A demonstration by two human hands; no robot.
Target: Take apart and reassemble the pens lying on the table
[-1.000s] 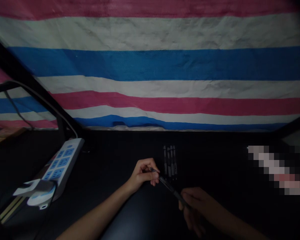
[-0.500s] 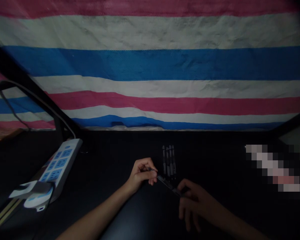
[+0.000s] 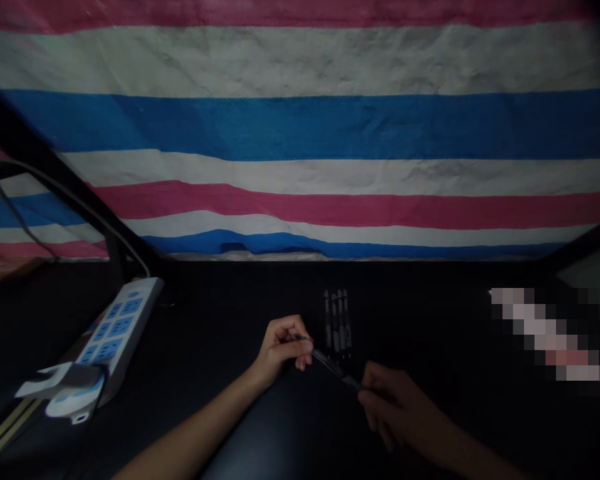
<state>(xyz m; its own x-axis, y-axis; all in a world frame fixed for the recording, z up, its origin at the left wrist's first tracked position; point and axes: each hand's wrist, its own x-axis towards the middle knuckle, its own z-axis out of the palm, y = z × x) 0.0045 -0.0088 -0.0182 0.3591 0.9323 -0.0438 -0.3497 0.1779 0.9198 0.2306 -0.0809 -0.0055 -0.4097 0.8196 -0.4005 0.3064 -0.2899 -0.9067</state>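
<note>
Above a dark table my two hands hold one dark pen between them. My left hand pinches the pen's upper left end with fingers curled. My right hand is closed round its lower right end. Just behind the pen several dark pens lie side by side in a row, pointing away from me.
A white power strip with blue sockets lies at the left, with a white plug at its near end and a cable running back. A striped pink, white and blue tarp hangs behind the table. A blurred patch sits at the right.
My right hand has closed round the pen's lower end; half a second ago its fingers hung spread below it. My left hand has barely moved.
</note>
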